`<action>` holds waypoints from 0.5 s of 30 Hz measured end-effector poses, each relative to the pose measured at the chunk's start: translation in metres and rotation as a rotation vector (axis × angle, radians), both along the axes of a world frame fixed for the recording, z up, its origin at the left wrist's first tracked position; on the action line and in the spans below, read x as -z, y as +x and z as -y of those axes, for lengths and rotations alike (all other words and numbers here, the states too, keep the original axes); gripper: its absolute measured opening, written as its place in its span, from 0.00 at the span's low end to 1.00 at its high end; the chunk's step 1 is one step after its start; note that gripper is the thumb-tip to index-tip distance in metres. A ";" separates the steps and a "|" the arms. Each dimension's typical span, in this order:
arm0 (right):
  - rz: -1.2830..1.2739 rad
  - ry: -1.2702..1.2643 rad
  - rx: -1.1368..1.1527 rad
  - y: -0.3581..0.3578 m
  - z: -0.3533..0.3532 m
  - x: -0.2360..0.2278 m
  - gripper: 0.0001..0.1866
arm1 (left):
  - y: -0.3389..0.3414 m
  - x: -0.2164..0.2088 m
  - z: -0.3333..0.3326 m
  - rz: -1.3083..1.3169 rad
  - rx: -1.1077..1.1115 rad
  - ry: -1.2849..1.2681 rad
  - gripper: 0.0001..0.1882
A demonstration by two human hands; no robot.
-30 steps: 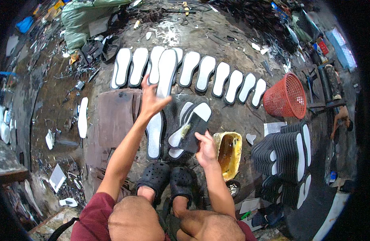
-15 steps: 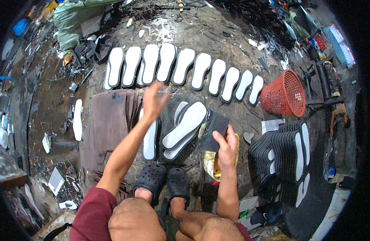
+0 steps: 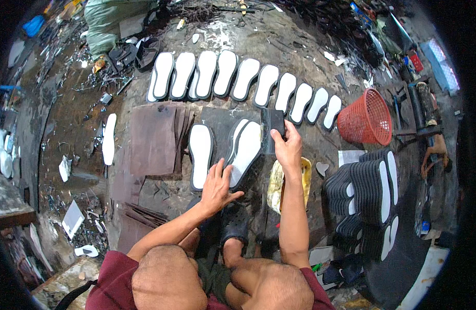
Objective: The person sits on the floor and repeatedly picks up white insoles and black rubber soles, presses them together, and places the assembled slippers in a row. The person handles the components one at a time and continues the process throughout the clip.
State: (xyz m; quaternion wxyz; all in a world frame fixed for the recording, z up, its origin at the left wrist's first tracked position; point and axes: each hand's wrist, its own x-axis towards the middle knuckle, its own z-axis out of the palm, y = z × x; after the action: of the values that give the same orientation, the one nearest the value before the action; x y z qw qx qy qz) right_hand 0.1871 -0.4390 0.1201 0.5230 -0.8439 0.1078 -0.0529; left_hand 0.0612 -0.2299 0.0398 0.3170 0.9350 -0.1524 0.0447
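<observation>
My left hand point(image 3: 217, 182), fingers spread, rests at the near end of a white-topped, dark-edged shoe sole point(image 3: 246, 150). Under that one, another sole partly shows, lying on a dark board point(image 3: 215, 118). My right hand point(image 3: 288, 146) grips a flat dark rectangular piece point(image 3: 272, 124), thumb on top, its left edge against or just beside the sole; I cannot tell whether they touch. A separate white-topped sole point(image 3: 200, 155) lies to the left. Below my right hand sits a yellow-stained open container point(image 3: 275, 192), partly hidden by my forearm.
Beyond the board, several white-topped soles point(image 3: 245, 77) form a curved row ending near a red basket point(image 3: 359, 124). Stacked dark soles point(image 3: 369, 188) stand at right. Brown sheets point(image 3: 152, 139) are piled left, with a lone white sole point(image 3: 109, 139) farther out. Scraps litter the floor.
My left hand has come down from above the board onto the sole's near end. The sole points more nearly straight away. My right hand has moved up with the dark piece.
</observation>
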 end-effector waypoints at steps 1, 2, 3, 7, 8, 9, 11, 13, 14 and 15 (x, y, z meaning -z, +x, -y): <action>-0.012 0.002 0.006 0.000 -0.002 -0.002 0.22 | 0.003 0.002 0.001 -0.024 0.008 0.013 0.47; -0.025 0.004 0.011 0.000 -0.004 -0.004 0.22 | 0.007 0.008 0.001 -0.047 0.016 0.026 0.47; -0.037 0.005 0.017 0.001 -0.006 -0.005 0.22 | 0.010 0.013 0.001 -0.070 0.024 0.038 0.47; 0.041 -0.040 -0.002 0.008 -0.011 -0.001 0.21 | 0.023 0.024 0.001 -0.129 -0.033 -0.054 0.45; 0.009 -0.051 -0.005 0.012 -0.014 -0.001 0.21 | 0.024 0.025 0.001 -0.159 -0.025 -0.037 0.46; -0.023 -0.060 -0.011 0.017 -0.019 -0.002 0.21 | 0.024 0.025 0.000 -0.132 -0.027 -0.034 0.46; -0.051 -0.019 0.020 0.023 -0.022 0.002 0.21 | 0.022 0.016 0.004 -0.076 -0.018 -0.037 0.48; -0.010 -0.118 0.021 0.034 -0.027 0.027 0.21 | 0.017 0.010 0.004 -0.015 -0.039 0.011 0.46; -0.039 -0.493 -0.002 0.037 -0.033 0.035 0.21 | 0.017 0.008 0.003 0.028 -0.038 0.041 0.45; -0.066 -0.587 0.054 0.033 -0.037 0.043 0.21 | 0.016 0.007 0.002 0.070 -0.036 0.070 0.43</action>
State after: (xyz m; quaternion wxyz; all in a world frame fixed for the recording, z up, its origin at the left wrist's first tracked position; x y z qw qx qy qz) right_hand 0.2205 -0.4015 0.0776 0.2511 -0.9572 0.1272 -0.0679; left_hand 0.0771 -0.2316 0.0328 0.2779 0.9459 -0.1482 0.0778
